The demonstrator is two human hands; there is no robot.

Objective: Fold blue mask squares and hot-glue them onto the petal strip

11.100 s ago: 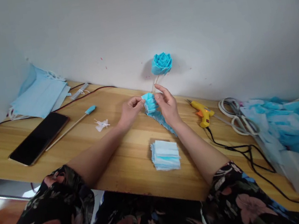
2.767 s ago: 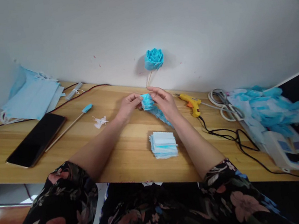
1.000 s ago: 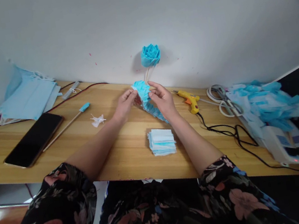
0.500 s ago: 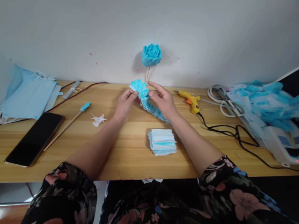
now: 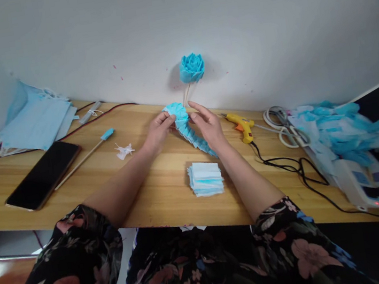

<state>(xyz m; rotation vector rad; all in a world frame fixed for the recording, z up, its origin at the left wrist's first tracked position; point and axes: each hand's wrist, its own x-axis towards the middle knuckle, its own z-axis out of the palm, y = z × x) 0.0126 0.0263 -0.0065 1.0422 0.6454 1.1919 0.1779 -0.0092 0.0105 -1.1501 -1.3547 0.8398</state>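
A pleated strip of blue mask fabric point(image 5: 188, 131) curves from between my hands down toward my right wrist. My left hand point(image 5: 157, 130) pinches its upper left end between thumb and fingers. At the strip's right edge is my right hand point(image 5: 207, 122), index finger raised and thumb near the folds; whether it grips the fabric cannot be made out. Behind them a blue fabric rose point(image 5: 192, 68) on thin sticks leans at the wall. A stack of cut blue and white squares point(image 5: 205, 179) lies in front of my hands.
On the left are face masks point(image 5: 35, 120), a phone point(image 5: 44, 175), a blue-tipped stick point(image 5: 85, 158) and a white scrap point(image 5: 125, 150). To the right lie a yellow glue gun point(image 5: 242, 127), scissors point(image 5: 285, 130), blue fabric scraps point(image 5: 344, 128) and a white power strip point(image 5: 358, 185), with a black cord point(image 5: 303, 172).
The pleated strip has turned slightly between my hands, its folds now showing more fully along the curve. My right fingers have shifted a little. The other things lie as before.
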